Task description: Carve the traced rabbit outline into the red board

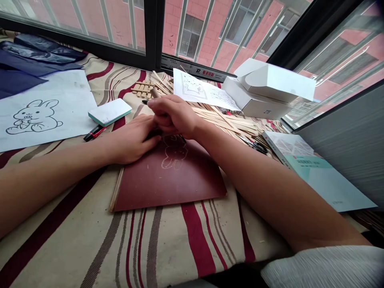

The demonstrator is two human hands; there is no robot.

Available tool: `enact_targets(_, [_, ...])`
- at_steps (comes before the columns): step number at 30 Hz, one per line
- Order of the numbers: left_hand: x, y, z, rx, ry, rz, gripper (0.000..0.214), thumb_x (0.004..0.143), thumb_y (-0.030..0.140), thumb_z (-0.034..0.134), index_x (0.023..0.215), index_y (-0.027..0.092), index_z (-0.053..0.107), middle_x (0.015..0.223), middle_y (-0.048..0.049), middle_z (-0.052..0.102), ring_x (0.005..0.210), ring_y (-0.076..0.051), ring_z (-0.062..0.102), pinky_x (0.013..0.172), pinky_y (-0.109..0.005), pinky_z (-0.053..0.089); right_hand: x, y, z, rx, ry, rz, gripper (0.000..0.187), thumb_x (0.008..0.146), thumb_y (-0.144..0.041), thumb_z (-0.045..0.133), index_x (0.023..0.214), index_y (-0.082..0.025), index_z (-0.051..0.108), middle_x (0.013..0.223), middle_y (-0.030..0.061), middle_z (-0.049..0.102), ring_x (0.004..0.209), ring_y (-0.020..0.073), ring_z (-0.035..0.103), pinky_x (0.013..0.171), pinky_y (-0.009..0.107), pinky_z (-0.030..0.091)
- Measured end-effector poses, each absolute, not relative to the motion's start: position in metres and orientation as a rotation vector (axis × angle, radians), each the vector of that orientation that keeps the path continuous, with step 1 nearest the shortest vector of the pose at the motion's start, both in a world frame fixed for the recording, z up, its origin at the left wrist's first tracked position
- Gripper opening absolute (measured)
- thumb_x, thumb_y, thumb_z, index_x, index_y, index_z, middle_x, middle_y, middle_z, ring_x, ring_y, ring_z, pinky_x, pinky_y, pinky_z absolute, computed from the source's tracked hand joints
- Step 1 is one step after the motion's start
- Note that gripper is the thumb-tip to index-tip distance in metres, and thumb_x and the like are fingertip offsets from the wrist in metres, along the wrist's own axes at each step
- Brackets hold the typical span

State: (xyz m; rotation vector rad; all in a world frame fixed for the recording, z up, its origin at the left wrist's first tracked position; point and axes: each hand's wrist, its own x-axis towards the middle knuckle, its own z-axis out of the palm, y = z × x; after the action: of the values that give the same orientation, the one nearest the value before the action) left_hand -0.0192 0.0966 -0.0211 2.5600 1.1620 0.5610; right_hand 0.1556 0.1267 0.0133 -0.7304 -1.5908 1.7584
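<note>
A dark red-brown board point(168, 184) lies on the striped cloth, with a pale rabbit outline point(175, 156) on its surface. My left hand point(135, 138) rests on the board's left side, thumb apart from the stretched fingers; its fingertips are partly hidden by my right hand. Closed in a fist over the upper part of the board, my right hand point(172, 114) grips a tool with a tan, wooden-looking handle point(155, 93). Its working end is hidden beneath the hand. A small black tip point(145, 102) shows beside the right fingers; I cannot tell what it belongs to.
Left are a paper with a rabbit drawing point(36, 116), a white-and-teal block point(110, 112) and a marker point(94, 133). Behind lie wooden strips point(222, 120), a printed sheet point(198, 90) and a white box point(264, 102). Scissors point(259, 147) and a book point(318, 172) lie right.
</note>
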Motion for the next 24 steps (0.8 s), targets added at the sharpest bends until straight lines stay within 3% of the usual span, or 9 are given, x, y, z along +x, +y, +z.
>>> enact_targets(5, [-0.019, 0.096, -0.02, 2.567, 1.235, 0.49, 0.053, 0.096, 0.048, 0.038, 0.128, 0.016, 0.065, 0.13, -0.015, 0.069, 0.127, -0.035, 0.06, 0.118, -0.055, 0.046, 0.161, 0.128, 0.01, -0.842, -1.301, 1.591, 0.05, 0.106, -0.039, 0.051, 0.066, -0.026, 0.022, 0.051, -0.0115, 0.013, 0.047, 0.007, 0.003, 0.035, 0.018, 0.01])
enact_targets(10, [-0.022, 0.099, -0.028, 2.568, 1.202, 0.583, 0.052, 0.096, 0.055, 0.038, 0.12, 0.019, 0.066, 0.124, -0.0137, 0.069, 0.12, -0.033, 0.061, 0.113, -0.051, 0.049, 0.168, 0.121, 0.013, -0.606, -1.45, 1.771, 0.043, 0.098, -0.03, 0.052, 0.063, -0.025, 0.029, 0.052, -0.0094, 0.017, 0.047, 0.0074, 0.006, 0.037, 0.02, 0.012])
enact_targets(18, [-0.022, 0.099, -0.026, 2.578, 1.125, 0.614, 0.042, 0.097, 0.05, 0.04, 0.111, 0.022, 0.068, 0.131, -0.0118, 0.069, 0.127, -0.034, 0.06, 0.118, -0.053, 0.046, 0.17, 0.13, 0.011, -0.47, -1.718, 2.021, 0.04, 0.094, -0.039, 0.051, 0.063, -0.026, 0.027, 0.053, -0.009, 0.016, 0.048, 0.0082, 0.009, 0.035, 0.018, 0.018])
enact_targets(24, [-0.02, 0.095, -0.018, 2.564, 1.238, 0.481, 0.052, 0.095, 0.05, 0.038, 0.124, 0.017, 0.066, 0.131, -0.0155, 0.069, 0.131, -0.036, 0.058, 0.122, -0.058, 0.043, 0.159, 0.123, 0.009, -0.753, -1.356, 1.634, 0.051, 0.102, -0.038, 0.059, 0.064, -0.025, 0.029, 0.052, -0.0098, 0.018, 0.046, 0.0063, 0.01, 0.037, 0.017, 0.014])
